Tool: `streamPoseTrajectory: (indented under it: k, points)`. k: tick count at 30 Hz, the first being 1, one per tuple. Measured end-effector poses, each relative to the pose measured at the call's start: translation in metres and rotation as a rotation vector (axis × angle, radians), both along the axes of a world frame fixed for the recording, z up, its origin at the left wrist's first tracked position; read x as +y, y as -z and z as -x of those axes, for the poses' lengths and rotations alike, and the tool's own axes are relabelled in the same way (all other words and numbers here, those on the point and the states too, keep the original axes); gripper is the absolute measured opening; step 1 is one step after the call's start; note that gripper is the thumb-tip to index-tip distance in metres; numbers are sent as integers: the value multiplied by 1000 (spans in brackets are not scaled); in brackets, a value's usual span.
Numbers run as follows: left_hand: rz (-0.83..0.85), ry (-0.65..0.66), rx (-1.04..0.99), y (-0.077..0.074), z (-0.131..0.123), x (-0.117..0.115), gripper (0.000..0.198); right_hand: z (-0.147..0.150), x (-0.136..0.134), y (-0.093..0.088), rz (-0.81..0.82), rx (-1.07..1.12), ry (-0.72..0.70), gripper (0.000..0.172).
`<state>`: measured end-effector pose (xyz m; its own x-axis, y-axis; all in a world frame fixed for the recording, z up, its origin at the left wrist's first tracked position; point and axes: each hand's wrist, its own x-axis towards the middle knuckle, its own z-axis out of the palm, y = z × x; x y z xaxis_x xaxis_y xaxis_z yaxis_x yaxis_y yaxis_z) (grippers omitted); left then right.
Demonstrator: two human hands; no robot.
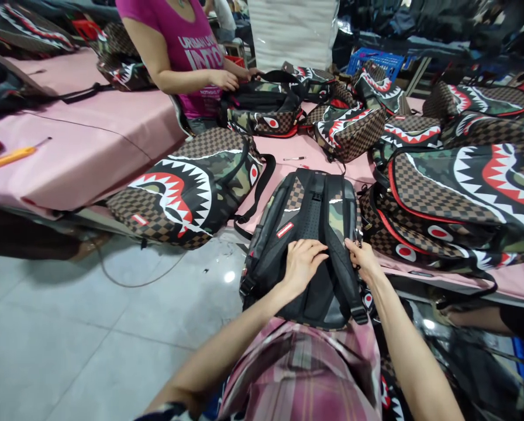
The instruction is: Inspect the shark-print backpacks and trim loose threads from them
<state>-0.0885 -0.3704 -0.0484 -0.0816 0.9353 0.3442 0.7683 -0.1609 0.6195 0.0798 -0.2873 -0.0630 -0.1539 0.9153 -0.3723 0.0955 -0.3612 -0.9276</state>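
A black backpack with checkered and camouflage patches lies with its back panel and shoulder straps facing up, its lower end at my lap and its top on the pink table. My left hand rests on the back panel between the straps, fingers stretched out and holding nothing. At the pack's right side, my right hand pinches its edge near the right shoulder strap. A small red label shows on the left strap.
Shark-mouth backpacks lie left and right, with several more behind. A pen lies on the pink table. Across it, a person in a magenta shirt handles another backpack. An orange-handled tool is far left.
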Motion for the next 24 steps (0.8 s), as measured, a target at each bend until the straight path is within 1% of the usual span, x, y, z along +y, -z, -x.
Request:
streamPoseTrajectory:
  k: [2, 5, 7, 11, 14, 17, 20, 21, 23, 24]
  points:
    - [-38, -6, 8, 10, -13, 10, 17, 1, -1, -1, -3, -5, -2, 48]
    - [-113, 6, 60, 22, -18, 20, 14, 1, -1, -1, 0, -6, -5, 48]
    - [-186, 31, 106, 24, -18, 21, 9, 0, 0, 0, 7, -10, -10, 48]
    - [-303, 92, 203, 21, -20, 18, 10, -1, 1, 3, 8, -26, -30, 48]
    - [-273, 166, 234, 21, -23, 18, 11, -1, 1, 5, -14, -54, -49, 48]
    - [-169, 211, 141, 23, -22, 21, 9, -1, 2, 4, -62, -111, -72, 47]
    - [-83, 197, -39, 27, -17, 22, 8, -6, -1, -3, -158, -185, -78, 40]
    - [-64, 191, -82, 28, -15, 22, 8, -9, -4, -7, -224, -260, -72, 39]
    - [-44, 194, -120, 29, -13, 21, 8, -16, -13, -16, -422, -525, -83, 41]
    - [-41, 200, -125, 29, -12, 20, 8, -19, -18, -20, -549, -680, -123, 39]
